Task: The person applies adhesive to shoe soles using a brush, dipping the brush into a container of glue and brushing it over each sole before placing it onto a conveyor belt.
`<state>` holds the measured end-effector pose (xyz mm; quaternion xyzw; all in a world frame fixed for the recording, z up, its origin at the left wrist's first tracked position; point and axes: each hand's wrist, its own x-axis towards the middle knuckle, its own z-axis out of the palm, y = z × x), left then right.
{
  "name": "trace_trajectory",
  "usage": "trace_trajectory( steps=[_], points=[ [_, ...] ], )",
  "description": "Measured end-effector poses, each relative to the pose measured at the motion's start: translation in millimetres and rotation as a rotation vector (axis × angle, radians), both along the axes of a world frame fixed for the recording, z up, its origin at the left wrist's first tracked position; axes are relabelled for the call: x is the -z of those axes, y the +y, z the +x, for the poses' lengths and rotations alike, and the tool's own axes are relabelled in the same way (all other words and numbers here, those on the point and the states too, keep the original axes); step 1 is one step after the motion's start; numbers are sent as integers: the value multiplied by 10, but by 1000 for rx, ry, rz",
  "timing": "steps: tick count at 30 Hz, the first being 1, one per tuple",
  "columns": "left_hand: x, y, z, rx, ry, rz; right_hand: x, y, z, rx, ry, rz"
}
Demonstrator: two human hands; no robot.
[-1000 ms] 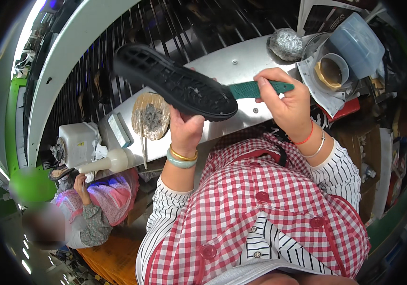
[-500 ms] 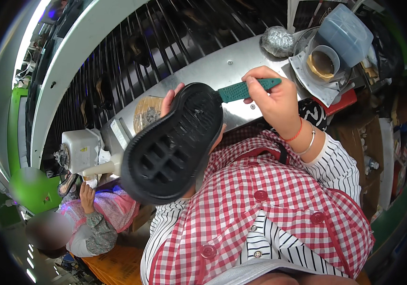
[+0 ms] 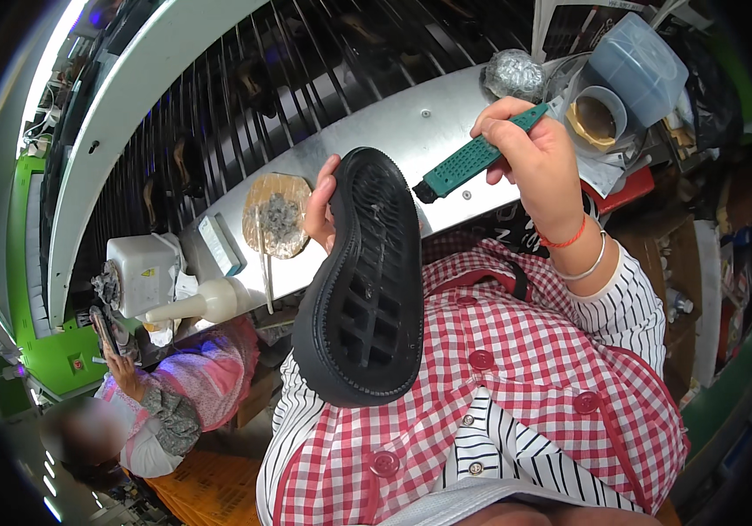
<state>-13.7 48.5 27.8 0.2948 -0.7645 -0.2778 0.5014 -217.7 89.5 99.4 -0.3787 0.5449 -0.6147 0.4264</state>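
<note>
A black shoe sole (image 3: 367,289), its hollow ribbed side facing me, is held upright in front of the checked apron. My left hand (image 3: 321,210) grips it from behind; only some fingers show past its left edge. My right hand (image 3: 538,167) is closed around the green textured handle of a brush (image 3: 463,167). The brush's dark tip points down and left, just off the sole's upper right edge and apart from it. Behind the brush lies the metal bench (image 3: 441,131).
Beyond the bench runs a rack of dark rods (image 3: 306,79). A foil-wrapped lump (image 3: 514,76) and a cup of dark liquid (image 3: 599,121) stand at right. A round board (image 3: 277,215) and a white nozzle bottle (image 3: 209,301) are at left, near a co-worker (image 3: 174,403).
The brush has come off the sole and moved right, with its handle tilting up. The sole has turned more upright and shifted slightly right, uncovering the round board and the bottle.
</note>
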Motion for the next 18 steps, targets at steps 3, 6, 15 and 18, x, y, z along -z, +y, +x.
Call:
trace_trajectory(
  steps=[3, 6, 15, 18],
  points=[
    [8, 21, 8, 73, 117, 86, 25, -43, -3, -28, -22, -14],
    [81, 49, 8, 109, 151, 105, -11, -93, -10, -54, 42, 51],
    [135, 131, -87, 227, 355, 126, -3, -238, 165, -2, 75, -146],
    [39, 150, -84, 166, 284, 144, -71, -159, 91, 18, -33, -99]
  ],
)
